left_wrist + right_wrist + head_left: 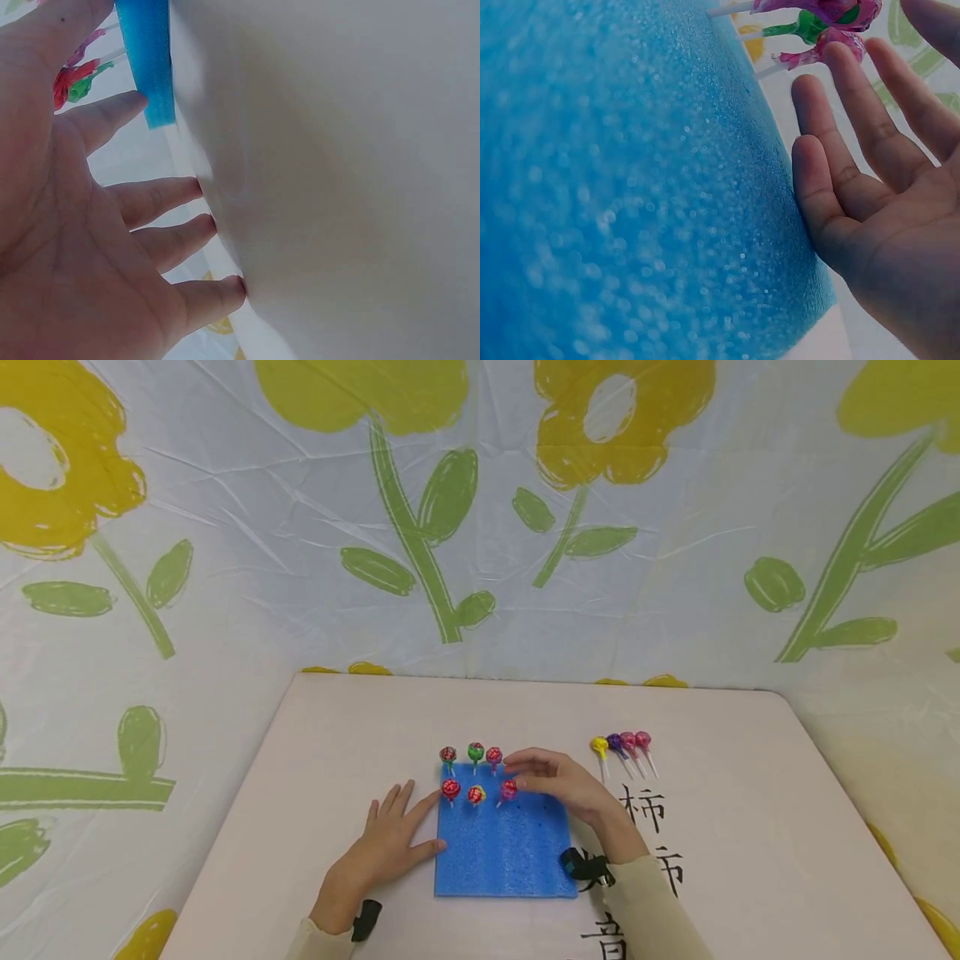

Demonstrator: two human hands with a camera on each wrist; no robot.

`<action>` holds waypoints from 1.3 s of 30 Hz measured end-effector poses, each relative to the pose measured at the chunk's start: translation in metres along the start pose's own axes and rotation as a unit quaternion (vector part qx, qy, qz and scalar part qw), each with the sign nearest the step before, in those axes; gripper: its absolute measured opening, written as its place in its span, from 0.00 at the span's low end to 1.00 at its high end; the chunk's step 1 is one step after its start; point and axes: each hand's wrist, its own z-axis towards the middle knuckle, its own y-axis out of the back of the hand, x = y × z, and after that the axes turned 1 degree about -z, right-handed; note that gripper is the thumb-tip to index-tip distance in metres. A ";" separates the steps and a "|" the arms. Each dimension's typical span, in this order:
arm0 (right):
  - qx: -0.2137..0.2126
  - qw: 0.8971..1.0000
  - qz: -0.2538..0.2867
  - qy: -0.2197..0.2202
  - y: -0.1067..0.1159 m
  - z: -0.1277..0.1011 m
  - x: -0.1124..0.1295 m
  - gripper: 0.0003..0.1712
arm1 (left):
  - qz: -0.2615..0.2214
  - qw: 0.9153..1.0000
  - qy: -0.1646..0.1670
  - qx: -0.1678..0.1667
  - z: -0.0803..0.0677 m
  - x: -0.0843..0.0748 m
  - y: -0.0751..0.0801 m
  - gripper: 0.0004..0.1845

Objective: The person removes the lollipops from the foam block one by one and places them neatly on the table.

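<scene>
Flower-printed cloth is hanging behind and around the pale table (750,793) where I am working. On it the blue foam pad (502,852) is lying flat, and my left hand (390,843) is resting on the table with straight, spread fingers, the thumb against the pad's left edge, gripping nothing. My right hand (558,781) is hovering over the pad's upper right part with loosely bent fingers; they are standing just beside the purple-pink lollipop (509,789), and I cannot tell whether they are touching it. By my count, six lollipops are standing in the foam: three along the far edge (476,752) and three in the second row (477,794). Four loose lollipops (621,743) are lying on the table to the right, so I judge the planting more than half done.
</scene>
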 end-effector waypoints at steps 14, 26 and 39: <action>0.058 0.997 -0.054 0.010 0.001 0.000 -0.005 0.24 | -0.001 1.000 -0.011 -0.008 0.000 0.003 -0.001 0.40; 0.052 0.997 -0.056 -0.005 0.000 0.000 -0.007 0.20 | 0.000 1.000 -0.004 0.004 0.000 0.004 -0.002 0.41; 0.036 0.999 -0.033 0.007 0.002 0.000 -0.005 0.20 | -0.003 1.000 0.000 0.001 0.001 0.001 0.000 0.40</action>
